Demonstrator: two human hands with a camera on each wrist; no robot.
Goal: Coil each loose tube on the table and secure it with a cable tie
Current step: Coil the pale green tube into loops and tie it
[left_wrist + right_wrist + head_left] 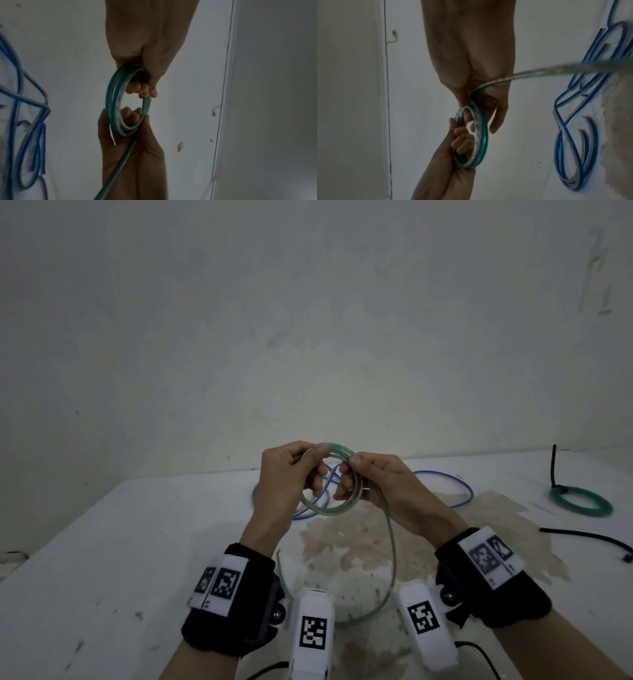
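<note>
A green-tinted clear tube (329, 510) is wound into a small coil of several loops, held up above the white table (102, 542). My left hand (291, 474) grips the coil's left side, thumb on top and fingers curled through the ring (142, 88). My right hand (376, 481) pinches the right side of the coil (481, 135). The tube's loose tail (390, 542) leaves the right hand, hangs down to the table and curves back toward my left wrist. In the right wrist view the tail (539, 71) runs off to the right.
A loose blue tube (455, 484) lies tangled on the table behind my hands, also seen as blue loops (573, 121). At the far right sits a green coil (582, 501) bound with a black cable tie (553, 467). A black strip (589, 537) lies nearer. A wall backs the table.
</note>
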